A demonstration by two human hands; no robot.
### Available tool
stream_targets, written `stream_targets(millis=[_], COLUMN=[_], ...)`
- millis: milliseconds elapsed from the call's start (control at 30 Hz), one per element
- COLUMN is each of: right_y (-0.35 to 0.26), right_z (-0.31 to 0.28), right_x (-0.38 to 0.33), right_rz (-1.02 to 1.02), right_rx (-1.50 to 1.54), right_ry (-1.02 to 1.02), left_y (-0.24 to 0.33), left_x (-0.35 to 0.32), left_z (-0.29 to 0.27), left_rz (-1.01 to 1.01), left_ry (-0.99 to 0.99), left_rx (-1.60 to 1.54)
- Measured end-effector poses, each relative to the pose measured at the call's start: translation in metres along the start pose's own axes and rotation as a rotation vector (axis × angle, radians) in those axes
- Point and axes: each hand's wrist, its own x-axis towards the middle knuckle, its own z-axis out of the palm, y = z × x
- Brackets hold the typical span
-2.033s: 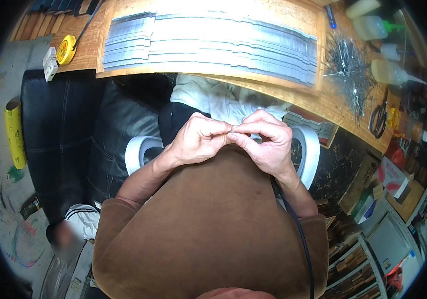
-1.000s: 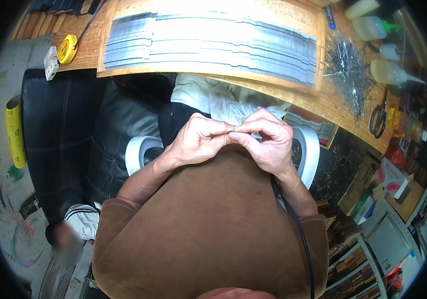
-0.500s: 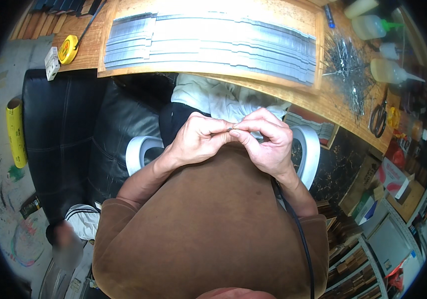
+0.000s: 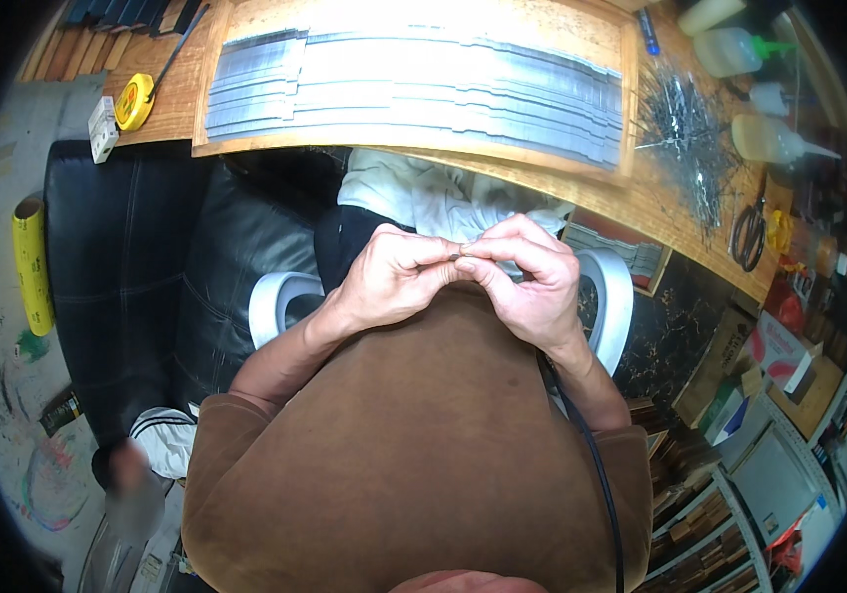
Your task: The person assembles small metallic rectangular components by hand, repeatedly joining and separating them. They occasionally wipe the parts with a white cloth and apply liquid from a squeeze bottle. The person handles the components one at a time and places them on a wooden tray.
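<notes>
My left hand (image 4: 396, 277) and my right hand (image 4: 530, 275) meet in front of my chest, fingertips nearly touching. Each one is closed in a pinch between thumb and forefinger. A tiny dark thing (image 4: 458, 258) shows between the two pinches, too small to name. Beyond the hands, a shallow wooden tray (image 4: 631, 109) on the table holds rows of thin grey strips (image 4: 394, 94). To its right lies a tangled heap of thin dark, wire-like pieces (image 4: 688, 138).
On the wooden table (image 4: 171, 99) lie a yellow tape measure (image 4: 134, 102), black scissors (image 4: 748, 237), a blue pen (image 4: 648, 32) and squeeze bottles (image 4: 769, 138). A black padded seat (image 4: 117, 257) stands at left, near a yellow roll (image 4: 33, 267). Shelves with wooden pieces (image 4: 705, 524) are at lower right.
Both hands keep the same pinched pose in nearly the same place. The view has shifted very slightly.
</notes>
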Motion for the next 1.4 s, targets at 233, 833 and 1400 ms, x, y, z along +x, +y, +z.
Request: stream_targets(millis=[233,833,1400], right_y=[0.001,-0.022,-0.043], right_z=[0.0,-0.031,-0.062], right_x=[0.001,0.008,0.046], right_rz=[0.0,-0.044,-0.317], right_rx=[0.012,-0.177,-0.197], right_ry=[-0.005,0.093,0.068], left_y=[0.0,-0.002,0.049], left_x=[0.002,0.002,0.083], left_z=[0.0,0.009,0.011], left_rz=[0.009,0.085,0.646], left_ry=[-0.002,0.129,0.091], left_rx=[0.007,-0.052,0.286])
